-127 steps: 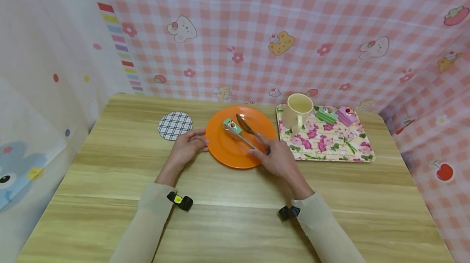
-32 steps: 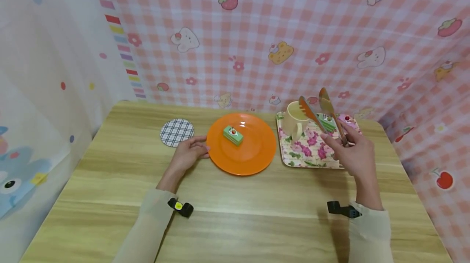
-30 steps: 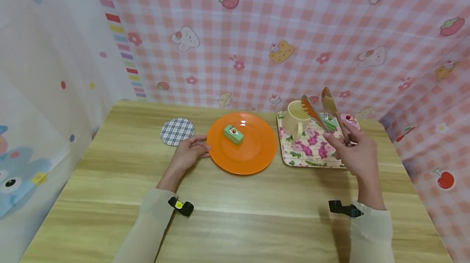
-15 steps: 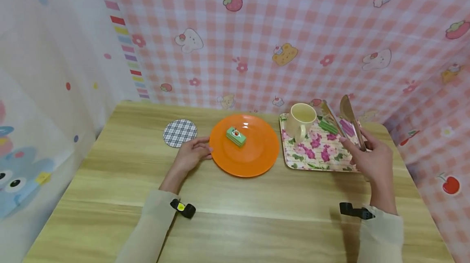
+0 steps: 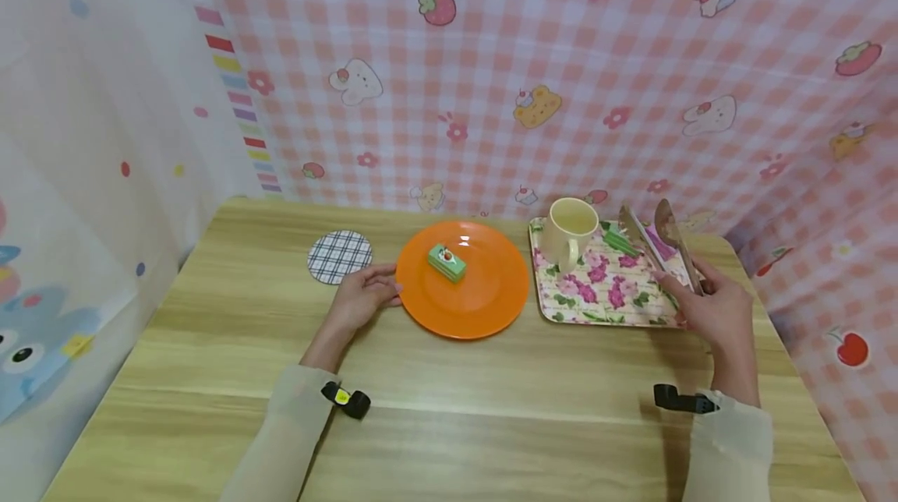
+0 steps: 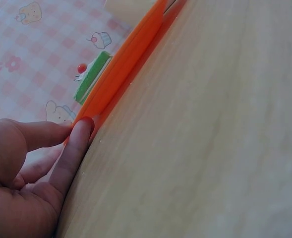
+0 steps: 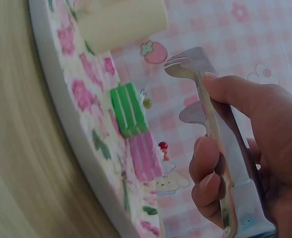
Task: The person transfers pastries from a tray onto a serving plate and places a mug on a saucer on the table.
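My left hand (image 5: 359, 299) pinches the left rim of an orange plate (image 5: 491, 295); the left wrist view shows thumb and finger at its edge. On that plate rests a green toy cake slice (image 5: 446, 263) with a cherry on top. Metal tongs (image 7: 224, 126) are gripped in my right hand (image 5: 719, 307), their arms spread with nothing between the tips. In the head view they hover over the right part of a floral tray (image 5: 631, 307), where a pink cake slice (image 7: 145, 156) lies beside another green slice (image 7: 128, 110). The tongs partly cover both slices there.
A cream mug (image 5: 570, 233) stands on the tray's left side, its handle toward me. Left of the plate lies a round checked coaster (image 5: 340, 257). A pink gingham cloth (image 5: 477, 81) hangs behind the wooden table (image 5: 449, 408).
The tongs have let go of the green slice on the plate and moved right with my right hand, over the tray, then further toward the pink slice. My left hand stays at the plate.
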{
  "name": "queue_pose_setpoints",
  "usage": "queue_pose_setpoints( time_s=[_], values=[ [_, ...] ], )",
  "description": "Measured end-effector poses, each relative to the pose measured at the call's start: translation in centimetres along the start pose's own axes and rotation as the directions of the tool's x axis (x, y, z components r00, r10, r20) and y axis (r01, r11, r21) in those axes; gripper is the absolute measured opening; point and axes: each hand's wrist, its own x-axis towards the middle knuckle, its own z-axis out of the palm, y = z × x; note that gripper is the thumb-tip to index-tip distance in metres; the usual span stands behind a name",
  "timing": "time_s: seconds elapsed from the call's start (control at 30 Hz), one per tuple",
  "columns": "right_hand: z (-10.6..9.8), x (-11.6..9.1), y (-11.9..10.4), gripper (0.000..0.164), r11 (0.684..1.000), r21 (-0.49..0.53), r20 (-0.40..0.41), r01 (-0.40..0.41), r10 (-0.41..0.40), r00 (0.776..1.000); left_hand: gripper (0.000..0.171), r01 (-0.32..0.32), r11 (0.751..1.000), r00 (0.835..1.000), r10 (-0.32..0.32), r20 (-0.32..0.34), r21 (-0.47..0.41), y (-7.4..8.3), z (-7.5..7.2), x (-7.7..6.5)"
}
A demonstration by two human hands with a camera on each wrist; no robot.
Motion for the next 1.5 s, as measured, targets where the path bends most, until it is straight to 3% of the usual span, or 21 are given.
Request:
queue_pose_setpoints(
  time_s=[0.73,1.37,1.5],
  values=[
    [1.6,1.2,3.4,0.098,0.996,-0.072,0.076,-0.047,0.052,0.996,0.048,0.000,1.000,1.000,0.000,-0.008,-0.004,-0.4,-0.2,-0.3],
    [1.5,1.5,3.7,0.097,0.990,-0.108,0.100,-0.089,0.100,0.990,0.047,0.011,1.000,1.000,-0.011,-0.006,-0.002,-0.3,0.1,-0.1],
    [1.4,1.5,3.5,0.092,0.992,-0.104,0.087,-0.067,0.076,0.993,0.046,0.009,1.000,1.000,-0.009,-0.007,-0.002,0.0,0.1,-0.1]
  ],
)
